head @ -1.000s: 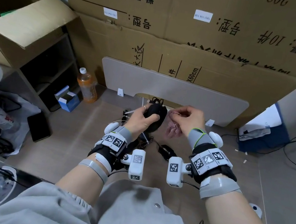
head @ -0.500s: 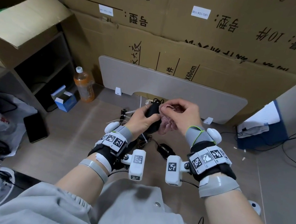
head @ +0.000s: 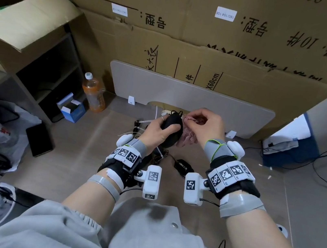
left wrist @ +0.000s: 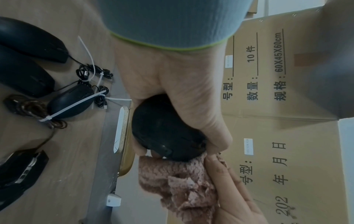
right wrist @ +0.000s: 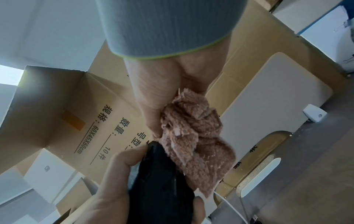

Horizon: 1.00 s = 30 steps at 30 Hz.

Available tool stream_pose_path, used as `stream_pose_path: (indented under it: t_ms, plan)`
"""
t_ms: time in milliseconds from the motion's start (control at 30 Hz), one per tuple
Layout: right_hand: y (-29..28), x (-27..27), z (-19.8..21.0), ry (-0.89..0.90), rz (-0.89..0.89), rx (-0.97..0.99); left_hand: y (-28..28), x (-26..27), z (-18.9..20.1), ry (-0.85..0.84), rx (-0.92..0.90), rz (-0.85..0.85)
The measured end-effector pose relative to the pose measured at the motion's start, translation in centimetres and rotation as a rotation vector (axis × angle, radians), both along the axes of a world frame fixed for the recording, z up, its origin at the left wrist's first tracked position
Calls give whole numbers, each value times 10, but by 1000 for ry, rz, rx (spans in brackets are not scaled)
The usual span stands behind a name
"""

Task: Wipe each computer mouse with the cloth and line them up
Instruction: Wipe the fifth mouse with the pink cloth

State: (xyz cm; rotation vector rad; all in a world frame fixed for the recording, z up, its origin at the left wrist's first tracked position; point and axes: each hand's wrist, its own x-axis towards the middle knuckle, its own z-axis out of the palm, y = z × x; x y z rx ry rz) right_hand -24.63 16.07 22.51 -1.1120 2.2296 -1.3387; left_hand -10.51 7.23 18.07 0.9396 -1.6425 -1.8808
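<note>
My left hand (head: 162, 129) grips a black computer mouse (head: 172, 130) (left wrist: 166, 136) (right wrist: 161, 186) in the air above the floor, thumb across its back. My right hand (head: 202, 125) holds a bunched pinkish-brown cloth (head: 187, 135) (left wrist: 184, 181) (right wrist: 195, 139) pressed against the right side of that mouse. Several more black mice lie on the wooden floor: one (head: 183, 166) shows between my wrists, and in the left wrist view others (left wrist: 28, 39) (left wrist: 70, 101) lie with cables bundled by white zip ties.
A beige board (head: 190, 98) leans on stacked cardboard boxes (head: 213, 46) straight ahead. An orange drink bottle (head: 94, 93) and a small blue box (head: 71, 109) stand at the left by a dark shelf. A blue and white box (head: 289, 146) with cables sits at the right.
My right hand has brought the cloth from beside the mouse onto its right side. The left hand keeps holding the mouse in about the same place.
</note>
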Motion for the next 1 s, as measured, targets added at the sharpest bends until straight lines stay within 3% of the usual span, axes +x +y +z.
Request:
stream_pose_path:
  t_ms: [200, 333, 533, 633, 733, 833, 1000]
  plan:
    - [2, -3, 0, 76, -55, 13, 1, -1, 2, 20, -5, -13]
    - [3, -2, 2, -3, -57, -39, 1, -3, 5, 32, -23, -10]
    - [3, 6, 7, -75, 149, -32, 3, -5, 5, 53, 13, -31]
    - [3, -8, 2, 22, -14, -38, 2, -2, 7, 50, 46, -8]
    - [8, -20, 5, -37, -181, -141, 3, 2, 8, 60, 88, -64]
    - [3, -13, 11, -134, -100, -171, 5, 2, 8, 63, 79, -115]
    - [-1, -12, 0, -104, 35, 36, 10, -1, 9, 49, 118, -4]
